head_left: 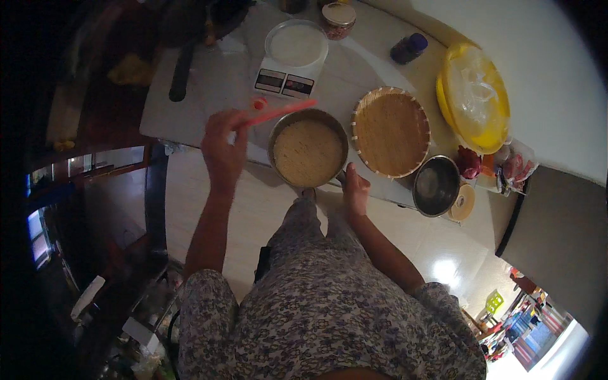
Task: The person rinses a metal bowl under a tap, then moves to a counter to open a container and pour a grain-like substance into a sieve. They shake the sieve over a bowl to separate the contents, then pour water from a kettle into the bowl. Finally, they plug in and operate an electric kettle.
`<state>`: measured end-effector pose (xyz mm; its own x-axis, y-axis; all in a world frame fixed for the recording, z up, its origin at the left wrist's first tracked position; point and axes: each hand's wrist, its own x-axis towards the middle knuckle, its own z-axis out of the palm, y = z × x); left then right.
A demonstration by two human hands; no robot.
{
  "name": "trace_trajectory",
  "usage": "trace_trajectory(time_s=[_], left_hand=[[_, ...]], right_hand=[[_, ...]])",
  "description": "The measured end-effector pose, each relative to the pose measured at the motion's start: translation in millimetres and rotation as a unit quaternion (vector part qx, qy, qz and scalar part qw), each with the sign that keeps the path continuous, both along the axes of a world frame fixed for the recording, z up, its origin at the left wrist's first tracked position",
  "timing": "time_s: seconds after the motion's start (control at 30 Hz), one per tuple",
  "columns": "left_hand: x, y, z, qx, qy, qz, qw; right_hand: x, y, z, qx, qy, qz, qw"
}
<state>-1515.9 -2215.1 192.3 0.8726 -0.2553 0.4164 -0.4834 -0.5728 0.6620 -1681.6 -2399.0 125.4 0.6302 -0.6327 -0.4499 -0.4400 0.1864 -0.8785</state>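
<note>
My left hand (222,137) holds a thin red stick-like utensil (280,113), slanting up to the right over the far rim of a saucepan. The saucepan (270,148) is filled with a pale tan, grainy or powdery food (309,153). My right hand (356,189) grips the saucepan's handle at its lower right. Beyond the pan stands a white kitchen scale (290,76) with a round tray (297,44). A small red round object (259,103) lies near the red utensil. To the right of the pan is a round woven bamboo tray (391,132).
An empty metal bowl (436,186) sits at the counter's near edge beside a roll of tape (462,202). A yellow basin (498,99) holding clear plastic, a purple-lidded jar (408,48) and a lidded jar (338,21) stand farther back. A dark handle (181,76) projects over the counter at left.
</note>
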Motion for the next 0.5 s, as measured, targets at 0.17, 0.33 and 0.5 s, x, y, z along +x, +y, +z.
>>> trace_trajectory(time_s=[0.17,0.33,0.5], left_hand=[[-43,-18,-27,0.056,-0.073,-0.150,0.984],[-71,-23,-35,0.126,-0.005,-0.229,0.965],[-50,-34,-24,0.097,0.061,-0.208,0.971]], right_hand=[[11,-1,-15,0.068,-0.029,-0.003,0.997],[14,-3,-22,0.092,-0.029,0.003,0.995],[8,-9,-36,0.085,-0.023,0.014,0.996]])
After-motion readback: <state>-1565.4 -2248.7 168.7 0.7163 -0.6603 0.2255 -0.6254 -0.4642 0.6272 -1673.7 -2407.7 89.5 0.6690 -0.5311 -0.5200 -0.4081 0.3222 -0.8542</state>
